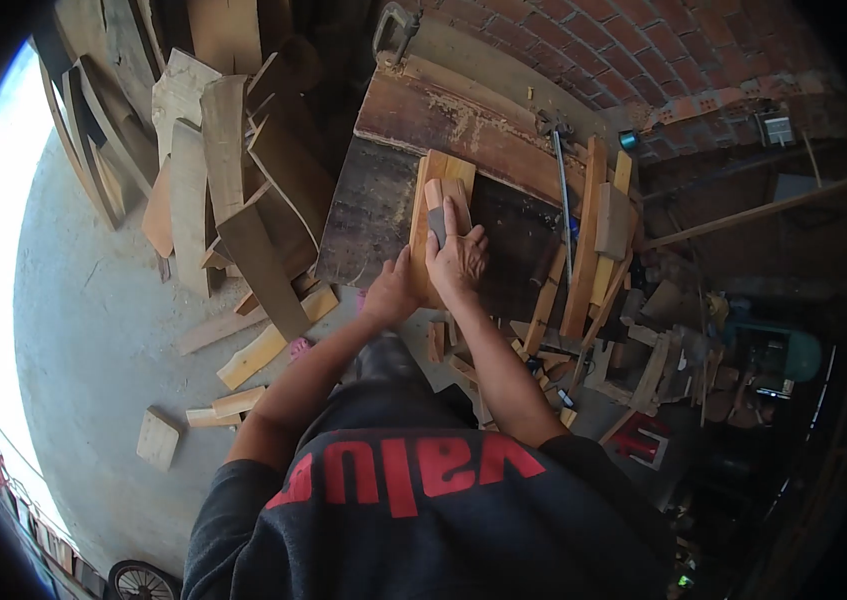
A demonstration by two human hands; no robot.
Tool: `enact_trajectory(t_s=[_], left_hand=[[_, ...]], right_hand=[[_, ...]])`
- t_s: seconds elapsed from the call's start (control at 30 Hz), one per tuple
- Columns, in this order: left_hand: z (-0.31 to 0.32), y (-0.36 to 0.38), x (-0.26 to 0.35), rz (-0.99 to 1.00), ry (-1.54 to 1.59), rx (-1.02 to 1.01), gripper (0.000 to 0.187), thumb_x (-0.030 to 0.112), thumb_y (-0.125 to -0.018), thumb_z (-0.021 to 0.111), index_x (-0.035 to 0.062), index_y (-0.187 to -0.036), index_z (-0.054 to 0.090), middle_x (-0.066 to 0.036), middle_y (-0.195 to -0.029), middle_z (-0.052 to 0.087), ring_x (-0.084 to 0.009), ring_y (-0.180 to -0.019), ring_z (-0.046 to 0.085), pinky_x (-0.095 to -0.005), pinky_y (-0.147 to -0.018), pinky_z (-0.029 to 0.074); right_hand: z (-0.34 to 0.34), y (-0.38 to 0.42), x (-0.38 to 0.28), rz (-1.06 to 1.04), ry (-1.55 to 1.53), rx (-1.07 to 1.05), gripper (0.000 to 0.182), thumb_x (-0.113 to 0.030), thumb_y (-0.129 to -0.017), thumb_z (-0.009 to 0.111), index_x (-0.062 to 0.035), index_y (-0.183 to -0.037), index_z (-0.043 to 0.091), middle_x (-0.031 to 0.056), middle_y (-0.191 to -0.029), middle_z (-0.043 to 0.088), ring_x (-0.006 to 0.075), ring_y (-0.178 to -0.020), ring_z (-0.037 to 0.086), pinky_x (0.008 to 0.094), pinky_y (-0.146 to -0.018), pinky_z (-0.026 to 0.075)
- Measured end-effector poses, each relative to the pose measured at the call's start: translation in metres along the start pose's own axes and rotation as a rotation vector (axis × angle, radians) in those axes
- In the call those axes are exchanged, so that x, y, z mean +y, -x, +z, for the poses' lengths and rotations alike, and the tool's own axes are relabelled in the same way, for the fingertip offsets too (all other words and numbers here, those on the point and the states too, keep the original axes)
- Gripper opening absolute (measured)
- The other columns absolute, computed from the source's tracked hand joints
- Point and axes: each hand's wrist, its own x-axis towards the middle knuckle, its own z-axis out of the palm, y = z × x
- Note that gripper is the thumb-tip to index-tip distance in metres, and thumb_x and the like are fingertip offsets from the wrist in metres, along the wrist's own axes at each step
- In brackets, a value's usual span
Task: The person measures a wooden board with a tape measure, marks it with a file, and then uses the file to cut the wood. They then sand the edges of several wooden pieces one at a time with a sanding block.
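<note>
A pale wooden board (460, 170) lies lengthwise on the dark, worn workbench (371, 205). My right hand (459, 262) is closed over a sanding block (434, 196), a small wooden block with a dark grey wrap that looks like sandpaper. The block rests on the board's upper face, and my index finger stretches along it. At the board's near left edge, my left hand (392, 292) grips the wood. The thumb and the underside of that grip are partly hidden.
Clamped at the bench's far corner is a metal C-clamp (398, 32). Wooden strips (583, 240) and a long metal rule (564, 195) lie at the right. Planks (208, 150) lean at the left, with offcuts (265, 355) on the floor. Behind stands a brick wall (633, 50).
</note>
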Motion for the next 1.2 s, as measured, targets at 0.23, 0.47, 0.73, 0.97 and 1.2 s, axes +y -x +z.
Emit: enact_trajectory(t_s=[0.23,0.47,0.73,0.97,1.2], left_hand=[[0.005,0.014,-0.015,0.207,0.086,0.096,0.106,0.022,-0.074,0.081,0.0108,-0.155,0.014,-0.023,-0.124,0.051,-0.0423,-0.119,0.051,-0.0456,-0.105,0.041],[0.014,0.018,-0.032,0.340,0.107,0.254,0.089,0.021,-0.072,0.082,0.0116,-0.149,0.037,-0.017,-0.108,0.056,-0.0356,-0.102,0.060,-0.0431,-0.086,0.050],[0.010,-0.012,-0.031,0.230,0.081,0.365,0.063,0.028,-0.079,0.076,0.0090,-0.135,0.055,-0.012,-0.099,0.068,-0.0318,-0.088,0.067,-0.0414,-0.079,0.053],[-0.006,-0.018,-0.026,0.100,0.309,0.184,0.054,0.023,-0.087,0.068,0.0029,-0.134,0.052,-0.015,-0.098,0.070,-0.0298,-0.088,0.069,-0.0403,-0.081,0.053],[0.000,-0.013,-0.005,0.338,0.171,0.290,0.062,0.014,-0.084,0.068,0.0061,-0.140,0.043,-0.022,-0.115,0.052,-0.0387,-0.100,0.058,-0.0440,-0.089,0.049]], right_hand=[[0.006,-0.103,-0.008,0.001,-0.010,0.055,0.069,-0.044,-0.090,0.058,-0.0358,-0.152,0.027,0.0241,-0.115,0.048,0.0392,-0.102,0.055,0.0491,-0.080,0.050],[-0.017,0.042,0.002,-0.054,0.003,-0.143,0.076,-0.044,-0.090,0.060,-0.0354,-0.154,0.019,0.0281,-0.107,0.048,0.0458,-0.094,0.058,0.0500,-0.077,0.052],[0.003,-0.105,-0.020,-0.004,-0.023,0.040,0.071,-0.040,-0.090,0.059,-0.0331,-0.152,0.026,0.0248,-0.110,0.048,0.0416,-0.098,0.056,0.0488,-0.078,0.051],[-0.007,-0.071,-0.020,0.052,-0.062,-0.048,0.073,-0.043,-0.089,0.060,-0.0334,-0.153,0.025,0.0269,-0.116,0.047,0.0433,-0.103,0.055,0.0514,-0.083,0.051],[-0.011,-0.043,-0.017,0.023,-0.079,-0.002,0.071,-0.040,-0.088,0.062,-0.0298,-0.151,0.031,0.0249,-0.111,0.050,0.0410,-0.099,0.057,0.0475,-0.080,0.052]])
